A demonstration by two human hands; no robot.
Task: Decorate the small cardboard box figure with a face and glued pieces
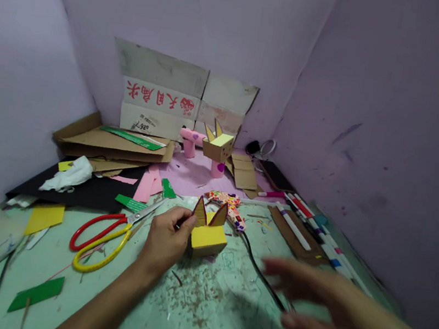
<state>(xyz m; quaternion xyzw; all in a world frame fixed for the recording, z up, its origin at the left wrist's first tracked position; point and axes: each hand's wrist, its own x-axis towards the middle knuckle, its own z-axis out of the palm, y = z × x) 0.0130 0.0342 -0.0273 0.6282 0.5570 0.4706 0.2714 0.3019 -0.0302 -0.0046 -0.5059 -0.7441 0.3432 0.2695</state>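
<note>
Yellow box (208, 239) with brown cardboard ears, pinched at its side by the left hand (166, 243).
Right hand (330, 310), blurred with fingers spread and empty, hovers right of the box; scissors (108, 236) lie left of it, markers (310, 223) beyond.

Single head view, angled forward and down, close over left hand (165, 242) fingers; corner walls beyond fingertips.
</note>
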